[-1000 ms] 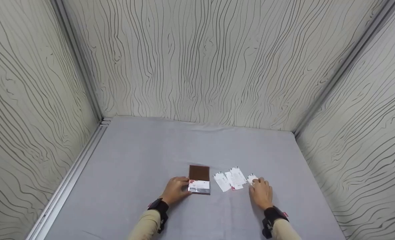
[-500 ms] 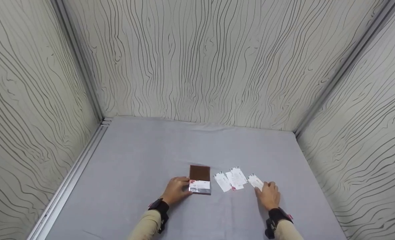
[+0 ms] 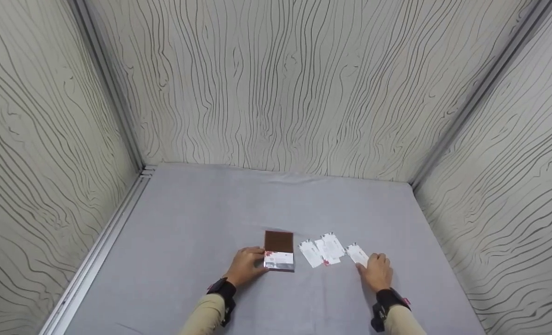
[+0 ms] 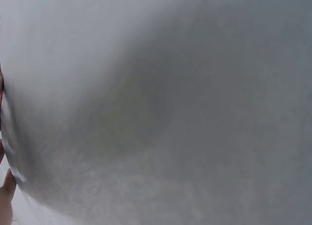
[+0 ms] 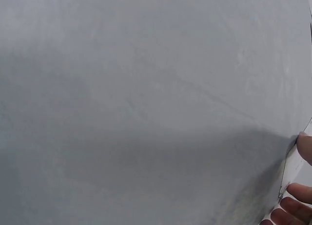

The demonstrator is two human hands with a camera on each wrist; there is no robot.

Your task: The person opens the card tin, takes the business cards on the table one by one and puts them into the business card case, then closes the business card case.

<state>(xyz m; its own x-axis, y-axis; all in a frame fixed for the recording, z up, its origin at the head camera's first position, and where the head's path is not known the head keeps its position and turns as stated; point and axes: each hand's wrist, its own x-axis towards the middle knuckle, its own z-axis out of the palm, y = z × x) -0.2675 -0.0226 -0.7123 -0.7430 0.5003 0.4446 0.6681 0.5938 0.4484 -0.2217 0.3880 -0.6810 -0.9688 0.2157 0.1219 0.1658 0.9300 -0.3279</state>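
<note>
A brown card holder (image 3: 279, 241) lies on the grey cloth, a white card with red print (image 3: 279, 257) in the clear pocket across its lower half. My left hand (image 3: 245, 266) grips its left edge between thumb and fingers. To the right, my right hand (image 3: 377, 273) pinches the lower right end of a white card (image 3: 356, 253), which lies low over the cloth. In the right wrist view, thumb and fingertips (image 5: 298, 188) show at the right edge beside that card (image 5: 293, 166). The left wrist view catches just a bit of thumb (image 4: 8, 183) at its edge.
Several overlapping white cards (image 3: 322, 250) lie between the holder and my right hand. Grey cloth (image 3: 201, 209) covers the table. Patterned panels (image 3: 276, 93) stand behind and on both sides, with a metal rail (image 3: 94, 256) along the left edge.
My right hand has drawn back right and slightly toward me, uncovering more of the card it holds. It has barely moved in the last half second. The left hand and card holder stay put.
</note>
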